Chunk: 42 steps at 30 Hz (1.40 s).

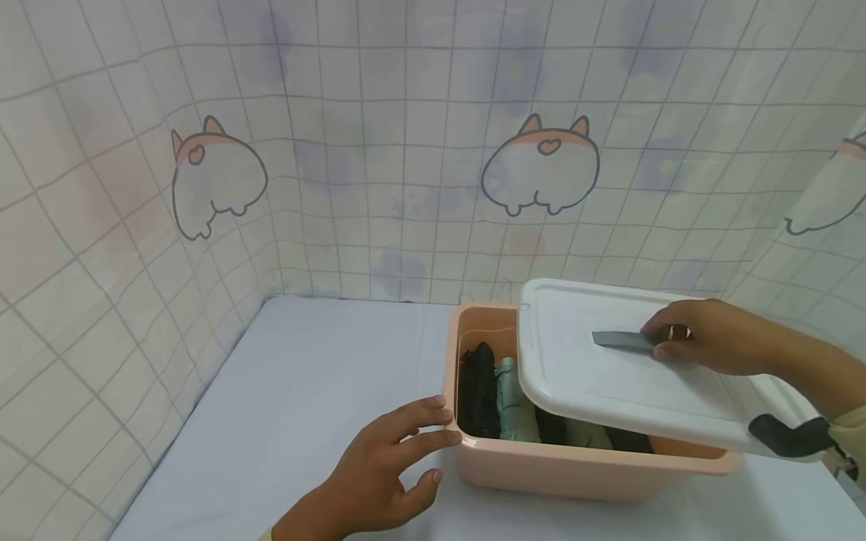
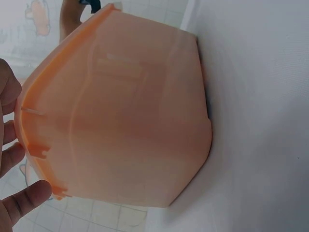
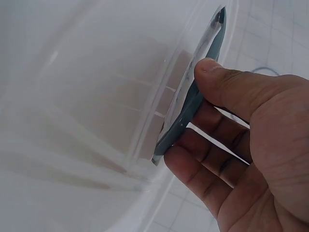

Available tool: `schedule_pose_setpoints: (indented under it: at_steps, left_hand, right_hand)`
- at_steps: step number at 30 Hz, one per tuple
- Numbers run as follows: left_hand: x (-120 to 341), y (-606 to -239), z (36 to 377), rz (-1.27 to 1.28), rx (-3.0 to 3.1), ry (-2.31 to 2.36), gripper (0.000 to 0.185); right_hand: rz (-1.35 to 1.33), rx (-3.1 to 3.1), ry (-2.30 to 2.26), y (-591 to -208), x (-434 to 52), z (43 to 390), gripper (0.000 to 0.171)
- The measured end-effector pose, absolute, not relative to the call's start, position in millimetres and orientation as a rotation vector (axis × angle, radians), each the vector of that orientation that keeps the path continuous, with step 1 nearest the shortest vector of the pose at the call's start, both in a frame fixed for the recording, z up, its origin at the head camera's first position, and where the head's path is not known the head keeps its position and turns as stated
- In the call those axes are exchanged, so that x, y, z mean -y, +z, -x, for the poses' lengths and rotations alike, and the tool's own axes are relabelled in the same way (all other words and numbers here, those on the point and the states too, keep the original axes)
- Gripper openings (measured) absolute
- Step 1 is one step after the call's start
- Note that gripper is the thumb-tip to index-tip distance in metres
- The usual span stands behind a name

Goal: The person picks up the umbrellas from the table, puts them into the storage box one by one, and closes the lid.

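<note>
- The lid (image 1: 595, 361), one white plastic piece, lies tilted across the right part of the single peach box (image 1: 541, 469), leaving the left part of the opening uncovered.
- My right hand (image 1: 710, 342) grasps the one grey handle (image 1: 619, 340) on top of the lid; the right wrist view shows my thumb (image 3: 227, 82) pressed on one face of that handle and my curled fingers (image 3: 203, 164) under it.
- My left hand (image 1: 386, 466) is released, fingers straight and spread, their tips touching the box's left front corner at the rim; in the left wrist view my fingertips (image 2: 24, 200) lie against the rim's edge.
- The box stands on the one pale tabletop (image 1: 304, 376), near the back wall and towards the right.
- Inside the uncovered part I count one black folded item (image 1: 479, 391) at the far left and one pale green folded item (image 1: 514, 398) just beside it; further dark and light pieces run on under the lid, and I cannot tell how many.
- A dark strap (image 1: 788, 436) shows at my right wrist.
- The checked curtain (image 1: 406, 150) behind carries three cartoon animal prints (image 1: 541, 165), the third cut off at the right edge.
</note>
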<state>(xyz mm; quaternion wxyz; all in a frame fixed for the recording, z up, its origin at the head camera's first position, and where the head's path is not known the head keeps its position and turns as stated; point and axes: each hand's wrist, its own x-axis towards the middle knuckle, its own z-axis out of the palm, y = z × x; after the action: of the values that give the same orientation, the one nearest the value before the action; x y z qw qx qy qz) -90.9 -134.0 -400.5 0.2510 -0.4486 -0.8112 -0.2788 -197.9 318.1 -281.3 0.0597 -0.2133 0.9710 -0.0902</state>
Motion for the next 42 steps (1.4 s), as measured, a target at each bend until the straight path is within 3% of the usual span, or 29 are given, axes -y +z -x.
schedule_pose_setpoints:
  at_steps: [8,25,33,42]
  left_hand:
    - [134.4,-401.1,90.9,1.22,2.204,-0.768,0.041]
    - [133.5,-403.2,91.3,1.216,2.183,-0.752,0.052]
    - [133.2,-403.9,91.6,1.224,2.149,-0.75,0.041]
    - [133.4,-403.9,92.8,1.237,2.101,-0.742,0.047]
  right_hand:
    - [0.639,-2.923,-0.312,-281.7,-313.3,195.3,0.032]
    - [0.7,-2.863,-0.367,-275.3,-303.8,188.4,0.03]
    - [0.744,-2.852,-0.386,-274.2,-299.7,187.1,0.029]
    - [0.765,-2.848,-0.368,-274.2,-295.5,185.5,0.029]
